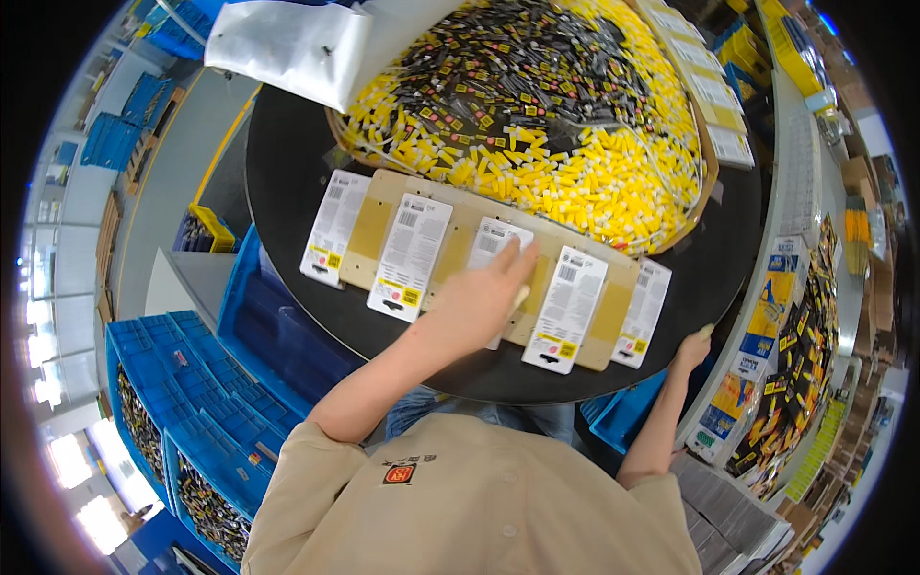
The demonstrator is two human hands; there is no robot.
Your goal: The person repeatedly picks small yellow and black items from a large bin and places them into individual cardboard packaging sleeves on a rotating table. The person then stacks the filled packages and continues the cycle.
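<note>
My left hand (479, 299) lies over the middle white package card (498, 233), its fingers stretched forward across it and hiding much of it. That card is in a row of several printed cards with hang holes, such as the white card (410, 254) to the left and another card (565, 307) to the right. They rest on a tan fixture board (369, 225). My right hand (690, 353) is off the right edge of the black round table (316, 311), beside the side shelf. A pale covering shows at its fingertip; whether it holds anything is hidden.
Beyond the board, a wide shallow tray (710, 182) holds yellow-and-white and black small pieces. A white plastic bag (283, 48) overhangs its far left. More cards (730, 147) line the right rim. Blue bins (192, 359) stand left; packaged goods (800, 355) fill the right shelf.
</note>
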